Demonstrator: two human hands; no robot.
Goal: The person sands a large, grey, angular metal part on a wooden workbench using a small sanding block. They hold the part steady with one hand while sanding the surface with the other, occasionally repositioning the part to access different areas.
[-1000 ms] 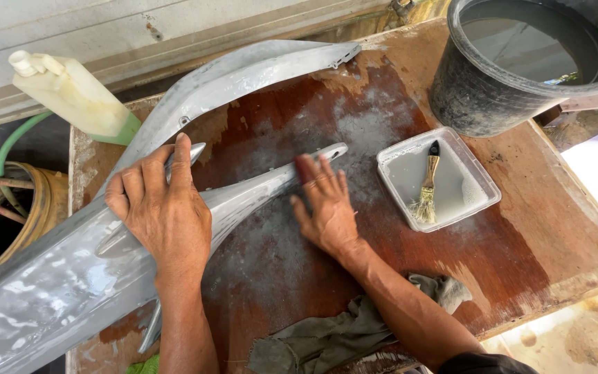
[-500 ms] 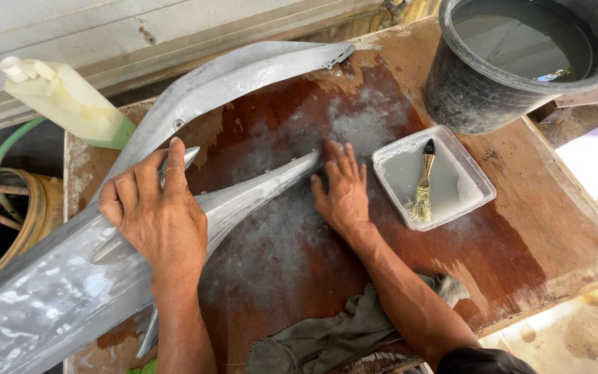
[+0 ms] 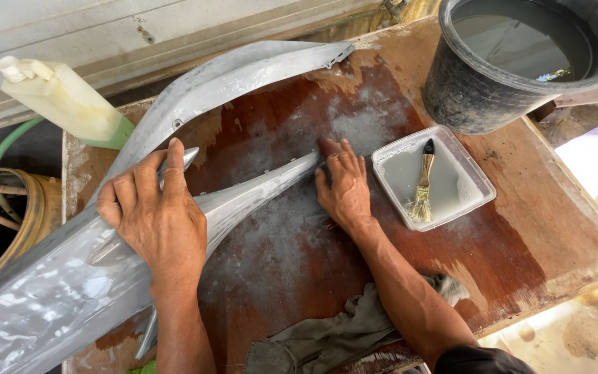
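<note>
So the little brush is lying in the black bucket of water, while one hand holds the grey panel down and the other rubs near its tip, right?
Not quite. In the head view the brush lies in the shallow white tray, not in the black bucket. The rest holds: the left hand presses on the grey panel, and the right hand is at its tip.

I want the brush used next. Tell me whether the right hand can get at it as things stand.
Probably yes. The right hand lies flat on the grey panel's tip, right beside the tray; the brush lies uncovered in it, with nothing between them.
</note>
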